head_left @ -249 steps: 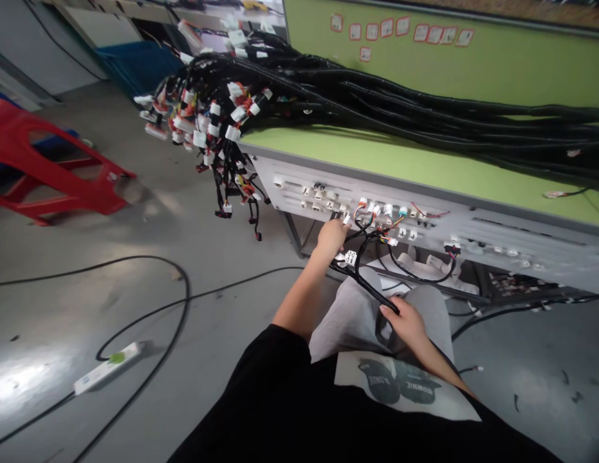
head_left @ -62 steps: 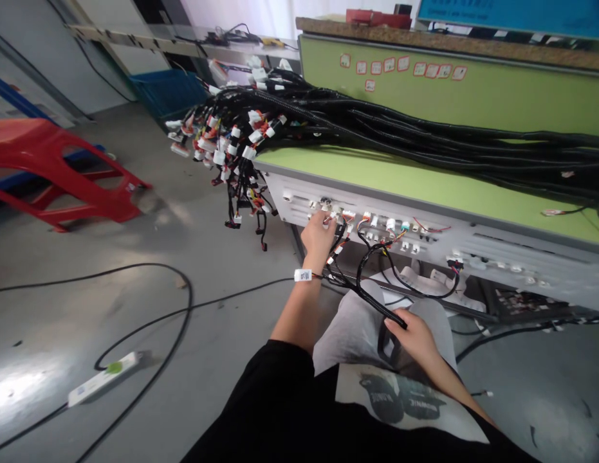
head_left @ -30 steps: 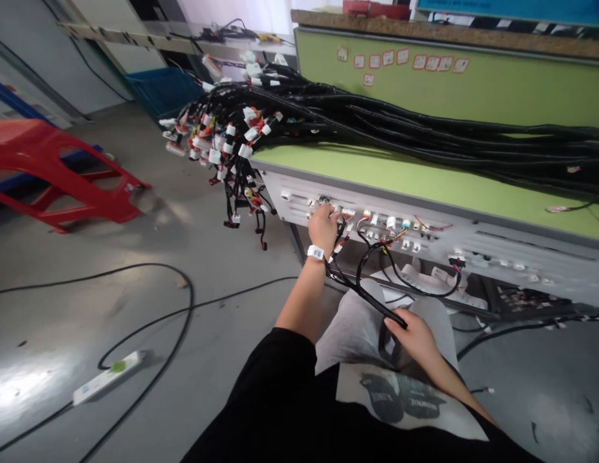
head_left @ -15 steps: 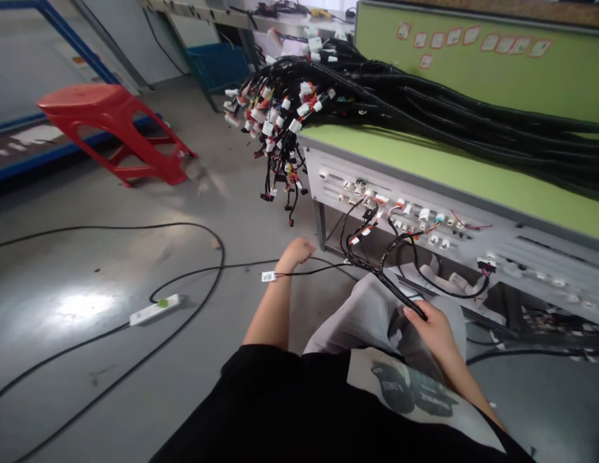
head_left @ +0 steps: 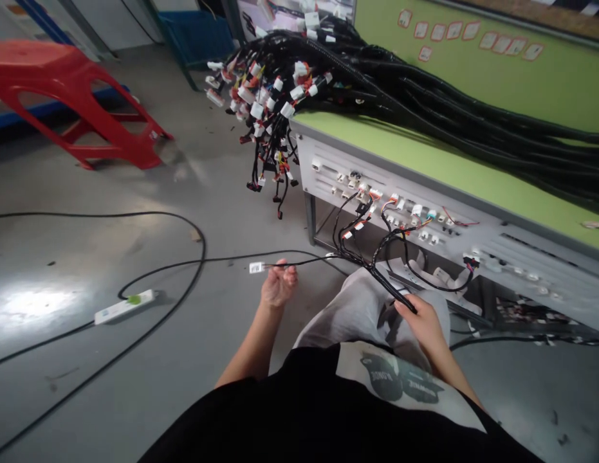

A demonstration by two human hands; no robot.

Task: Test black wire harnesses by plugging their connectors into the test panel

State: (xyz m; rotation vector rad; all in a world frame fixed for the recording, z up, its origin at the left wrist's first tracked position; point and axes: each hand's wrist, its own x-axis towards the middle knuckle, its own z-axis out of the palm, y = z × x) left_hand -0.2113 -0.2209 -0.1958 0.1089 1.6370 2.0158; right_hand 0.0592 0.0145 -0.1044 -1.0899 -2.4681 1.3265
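Indoors: red stool (head_left: 72, 80) on grey floor (head_left: 226, 212) | right fingers (head_left: 417, 306) around black harness (head_left: 388, 288) | left fingers (head_left: 290, 275) curled at wire (head_left: 306, 261), grip unclear

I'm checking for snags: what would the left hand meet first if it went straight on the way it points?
Probably the thin, white-tagged black wire just ahead of the left hand; depth is unclear, so they may already touch.

The counter (head_left: 424, 157) looks smooth and matt. On it lie glossy, plastic-sleeved cables (head_left: 424, 96); before it are a harness (head_left: 387, 285) in shiny black plastic and matt cloth trousers (head_left: 338, 308); left of it stands a smooth plastic stool (head_left: 78, 80).
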